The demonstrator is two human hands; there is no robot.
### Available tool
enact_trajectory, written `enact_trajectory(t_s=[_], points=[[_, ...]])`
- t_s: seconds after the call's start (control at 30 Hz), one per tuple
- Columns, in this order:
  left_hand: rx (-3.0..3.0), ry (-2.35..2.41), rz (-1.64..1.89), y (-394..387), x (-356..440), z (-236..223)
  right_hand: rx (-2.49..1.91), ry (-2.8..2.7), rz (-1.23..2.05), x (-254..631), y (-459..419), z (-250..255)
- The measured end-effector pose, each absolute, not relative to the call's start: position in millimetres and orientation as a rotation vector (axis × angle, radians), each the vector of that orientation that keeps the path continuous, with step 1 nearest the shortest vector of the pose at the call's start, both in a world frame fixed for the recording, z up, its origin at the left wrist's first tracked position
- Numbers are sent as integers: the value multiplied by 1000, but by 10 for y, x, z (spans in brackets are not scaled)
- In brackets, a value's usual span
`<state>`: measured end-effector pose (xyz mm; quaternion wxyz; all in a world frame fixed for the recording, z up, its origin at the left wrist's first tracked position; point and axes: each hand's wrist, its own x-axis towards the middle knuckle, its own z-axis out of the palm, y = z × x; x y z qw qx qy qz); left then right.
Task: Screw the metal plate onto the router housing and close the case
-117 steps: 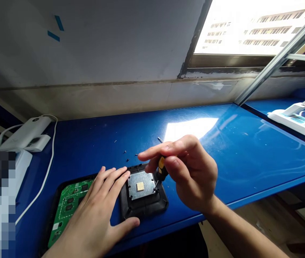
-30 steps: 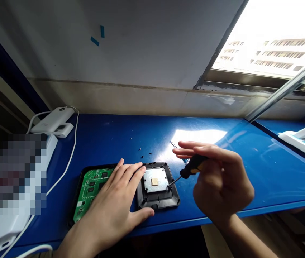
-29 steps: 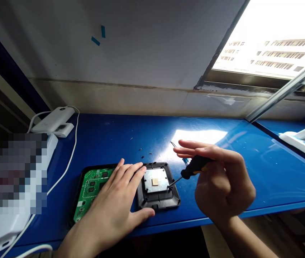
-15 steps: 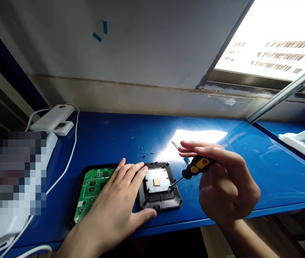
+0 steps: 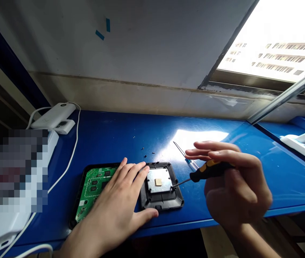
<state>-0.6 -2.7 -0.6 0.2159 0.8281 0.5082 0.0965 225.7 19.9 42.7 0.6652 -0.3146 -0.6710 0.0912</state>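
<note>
My right hand (image 5: 238, 182) is closed around a black and yellow screwdriver (image 5: 208, 170), held at a low slant. Its tip meets the lower right corner of a silver metal plate (image 5: 164, 179), which carries a small tan square pad (image 5: 158, 182). That plate sits inside a black plastic cover (image 5: 165, 204). Fingers spread, my left hand (image 5: 120, 200) lies flat over the cover's left edge and over part of a green circuit board (image 5: 89, 193) in a black casing. The board's right portion is hidden under this hand.
Several small screws (image 5: 145, 156) lie on the blue table (image 5: 109, 132) behind the cover. Tweezers (image 5: 181, 150) rest beyond my right hand. A white power bank (image 5: 54, 116) and a cable (image 5: 74, 154) are at the left; a white power strip (image 5: 303, 147) is at the right.
The screwdriver has tilted lower, its handle shifting right with my right hand while the tip stays by the plate's corner. More of the tweezers shows. My left hand keeps its place.
</note>
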Motion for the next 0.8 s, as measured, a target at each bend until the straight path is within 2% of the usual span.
enact_trajectory(t_s=[0.13,0.23,0.37,0.47,0.6,0.8], points=[[2296,1408,276,-14,-1,3,-758,-1553,-73,2261,231,443],[2294,1412,280,-14,-10,-11,-774,-1535,12,2215,218,429],[2290,1419,308,-13,-11,-38,-647,-1498,288,2193,200,412],[2295,1423,284,-5,1,-31,-558,-1544,192,2235,231,411],[2291,1424,232,-4,11,5,-657,-1565,1,2257,243,397],[2272,1427,221,-14,9,14,-656,-1468,280,2212,162,397]])
